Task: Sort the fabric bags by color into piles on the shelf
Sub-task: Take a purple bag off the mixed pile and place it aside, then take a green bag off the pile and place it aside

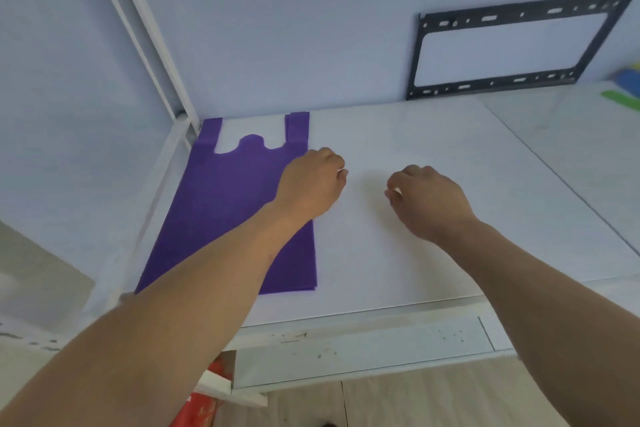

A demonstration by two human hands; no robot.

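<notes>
A purple fabric bag lies flat at the left end of the white shelf, its handles pointing to the wall. My left hand hovers over the bag's right edge with loosely curled fingers and holds nothing that I can see. My right hand hangs over bare shelf to the right of the bag, fingers also loosely curled and empty. At the far right edge of the view lie a blue bag and a green bag, both cut off by the frame.
A black metal frame leans on the wall at the back of the shelf. White shelf posts rise at the left corner. Below the shelf's front edge a red item shows above the wooden floor.
</notes>
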